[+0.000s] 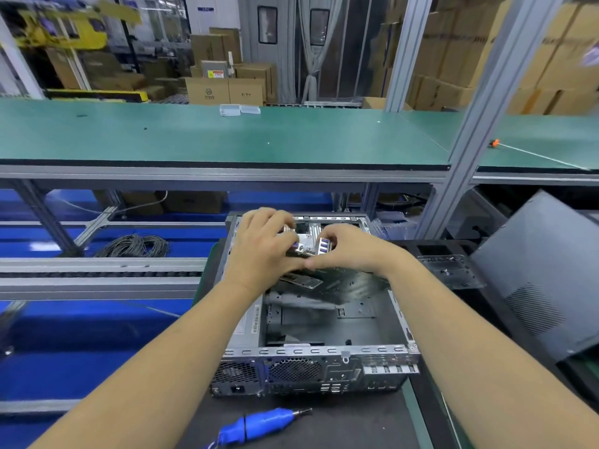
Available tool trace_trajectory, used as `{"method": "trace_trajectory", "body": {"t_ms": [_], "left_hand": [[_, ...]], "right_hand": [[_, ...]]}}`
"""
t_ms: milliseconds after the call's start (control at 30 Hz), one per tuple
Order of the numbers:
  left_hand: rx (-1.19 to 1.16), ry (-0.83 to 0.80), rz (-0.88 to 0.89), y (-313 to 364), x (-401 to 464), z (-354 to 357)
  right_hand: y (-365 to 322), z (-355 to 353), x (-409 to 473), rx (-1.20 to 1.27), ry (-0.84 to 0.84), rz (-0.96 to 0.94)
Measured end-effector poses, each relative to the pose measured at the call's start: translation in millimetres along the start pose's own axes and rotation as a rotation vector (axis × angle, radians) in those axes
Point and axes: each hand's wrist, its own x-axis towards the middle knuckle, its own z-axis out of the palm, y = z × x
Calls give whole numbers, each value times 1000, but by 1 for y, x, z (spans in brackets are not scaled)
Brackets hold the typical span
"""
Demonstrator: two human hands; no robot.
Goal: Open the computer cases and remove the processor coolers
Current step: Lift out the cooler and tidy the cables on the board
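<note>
This is a factory assembly or teardown line inside a warehouse. A long green-matted workbench (227, 137) on aluminium-profile framing (479, 124) runs across the far side, with blue conveyor lanes (64, 335) on the left. Beyond it, stacked cardboard cartons (227, 89) fill the far background and the right. On the near dark work mat lies a blue electric screwdriver (262, 424), just in front of an opened desktop computer case (317, 367); a removed grey side panel (544, 270) leans on the right.

blue electric screwdriver (264, 424) lying on dark mat (356, 426) | cable coil (134, 246) | cardboard boxes (223, 90) behind green bench (210, 137)
</note>
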Motion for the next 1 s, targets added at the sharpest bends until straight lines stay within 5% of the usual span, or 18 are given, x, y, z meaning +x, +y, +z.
{"method": "trace_trajectory", "body": {"t_ms": [133, 233, 500, 600, 700, 833, 1000], "left_hand": [[-21, -12, 186, -11, 35, -20], [-49, 54, -21, -25, 44, -34], [-752, 403, -1560, -23, 30, -32], [-1268, 309, -2052, -15, 18, -30], [-1798, 58, -2038, 5, 22, -24], [-2230, 58, -1665, 31, 42, -19], [-2389, 121, -1491, 45, 33, -19]], "right_hand": [[-11, -12, -8, 93, 95, -66], [-29, -14, -10, 226, 195, -76], [-63, -34, -17, 301, 394, 64], [-76, -47, -25, 317, 552, 33], [-88, -44, -36, 168, 666, -129], [-83, -27, -51, 0, 605, -362], [-68, -14, -67, -52, 586, -450]]}}
